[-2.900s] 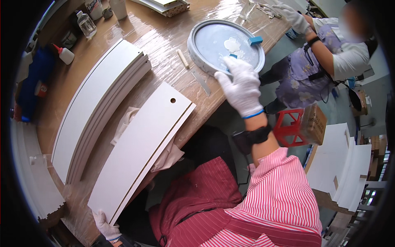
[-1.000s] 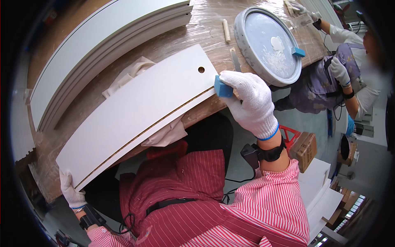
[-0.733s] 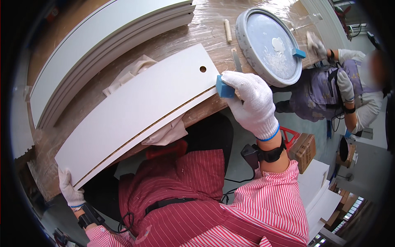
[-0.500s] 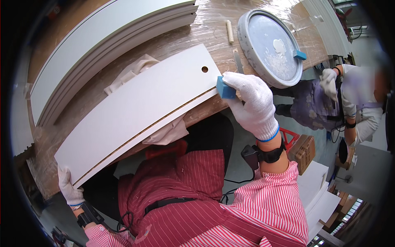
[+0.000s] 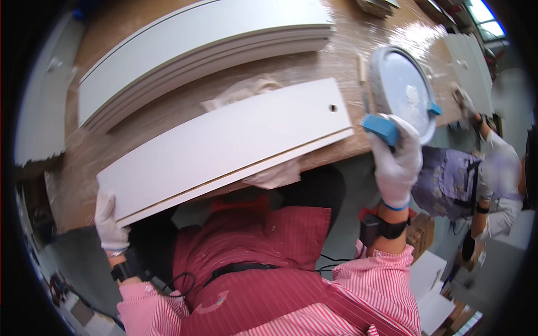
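A long white panel (image 5: 230, 145) lies slantwise across cloths at the table's near edge, with a groove along its near side and a round hole by its right end. My left hand (image 5: 108, 219), in a white knit glove, grips the panel's left end; part of its fingers is hidden. In my gloved right hand (image 5: 399, 162) is a blue sanding block (image 5: 381, 130), pinched between thumb and fingers. That block is just off the panel's right end, apart from it. A round grey lid (image 5: 395, 78) bearing white paste stands beyond the right hand.
At the back left is a stack of white panels (image 5: 207, 42). Crumpled cloths (image 5: 244, 91) lie behind and under the worked panel. A second blue block (image 5: 434, 108) rests on the lid's rim. To the right, a co-worker's apron (image 5: 445, 182) and gloved hand (image 5: 464, 101) show.
My right hand has lifted the blue block away from the panel's right end and turned it. The whole view has shifted. The co-worker's hand has reached forward to the table.
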Available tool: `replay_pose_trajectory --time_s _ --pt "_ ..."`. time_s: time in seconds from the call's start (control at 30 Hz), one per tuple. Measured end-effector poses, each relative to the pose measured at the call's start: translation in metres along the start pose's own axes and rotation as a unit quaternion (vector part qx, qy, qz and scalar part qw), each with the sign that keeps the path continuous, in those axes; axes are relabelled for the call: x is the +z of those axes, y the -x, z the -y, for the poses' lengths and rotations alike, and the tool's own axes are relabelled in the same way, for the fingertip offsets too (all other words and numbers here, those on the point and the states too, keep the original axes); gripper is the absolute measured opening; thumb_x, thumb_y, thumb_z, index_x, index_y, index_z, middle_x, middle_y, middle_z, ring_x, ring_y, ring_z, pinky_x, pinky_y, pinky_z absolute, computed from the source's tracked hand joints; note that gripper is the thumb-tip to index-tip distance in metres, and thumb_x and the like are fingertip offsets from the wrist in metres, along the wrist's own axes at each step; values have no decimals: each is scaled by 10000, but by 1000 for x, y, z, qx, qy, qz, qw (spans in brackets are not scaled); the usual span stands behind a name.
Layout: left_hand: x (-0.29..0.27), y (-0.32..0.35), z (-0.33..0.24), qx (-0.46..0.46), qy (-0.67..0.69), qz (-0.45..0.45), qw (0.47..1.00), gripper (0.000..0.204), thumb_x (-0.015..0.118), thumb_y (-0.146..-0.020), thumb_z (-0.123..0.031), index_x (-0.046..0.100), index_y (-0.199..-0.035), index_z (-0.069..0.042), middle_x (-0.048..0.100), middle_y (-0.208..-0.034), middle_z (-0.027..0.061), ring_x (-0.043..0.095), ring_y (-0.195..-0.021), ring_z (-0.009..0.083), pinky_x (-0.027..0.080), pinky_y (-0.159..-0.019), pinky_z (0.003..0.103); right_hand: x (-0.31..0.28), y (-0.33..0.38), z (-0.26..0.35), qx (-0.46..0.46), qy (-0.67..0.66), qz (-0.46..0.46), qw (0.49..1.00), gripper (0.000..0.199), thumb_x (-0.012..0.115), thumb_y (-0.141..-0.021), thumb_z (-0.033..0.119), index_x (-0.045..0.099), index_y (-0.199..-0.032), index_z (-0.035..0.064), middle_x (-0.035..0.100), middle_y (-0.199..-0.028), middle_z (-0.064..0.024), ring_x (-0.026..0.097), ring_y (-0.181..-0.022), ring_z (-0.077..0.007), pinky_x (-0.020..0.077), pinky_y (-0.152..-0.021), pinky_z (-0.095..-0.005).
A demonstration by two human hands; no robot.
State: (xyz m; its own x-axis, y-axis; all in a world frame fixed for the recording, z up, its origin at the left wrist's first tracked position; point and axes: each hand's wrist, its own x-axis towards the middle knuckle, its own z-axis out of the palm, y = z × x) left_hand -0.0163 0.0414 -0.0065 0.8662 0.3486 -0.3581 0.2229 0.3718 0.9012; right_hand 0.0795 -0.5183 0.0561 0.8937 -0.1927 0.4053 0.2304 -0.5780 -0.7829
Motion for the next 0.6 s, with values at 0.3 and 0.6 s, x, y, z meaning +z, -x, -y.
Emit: replay_pose_trajectory --time_s 0.3,0.6 --pt "12 -3 9 1 232 127 964 847 351 -1009 -678 487 -1421 49 638 -1315 162 619 -1196 259 481 -1039 399 14 13 68 52 -143 24 988 482 627 -871 -152 519 -1327 -42 642 -1213 -185 639 -1086 -234 527 -982 -372" --pt "19 4 -7 -25 244 121 962 1050 279 -951 -790 353 -1477 116 533 -1422 227 545 -1297 310 448 -1081 396 107 24 161 10 -190 118 975 512 591 -828 -138 505 -1326 -55 635 -1222 -216 654 -1085 -285 554 -961 -427"
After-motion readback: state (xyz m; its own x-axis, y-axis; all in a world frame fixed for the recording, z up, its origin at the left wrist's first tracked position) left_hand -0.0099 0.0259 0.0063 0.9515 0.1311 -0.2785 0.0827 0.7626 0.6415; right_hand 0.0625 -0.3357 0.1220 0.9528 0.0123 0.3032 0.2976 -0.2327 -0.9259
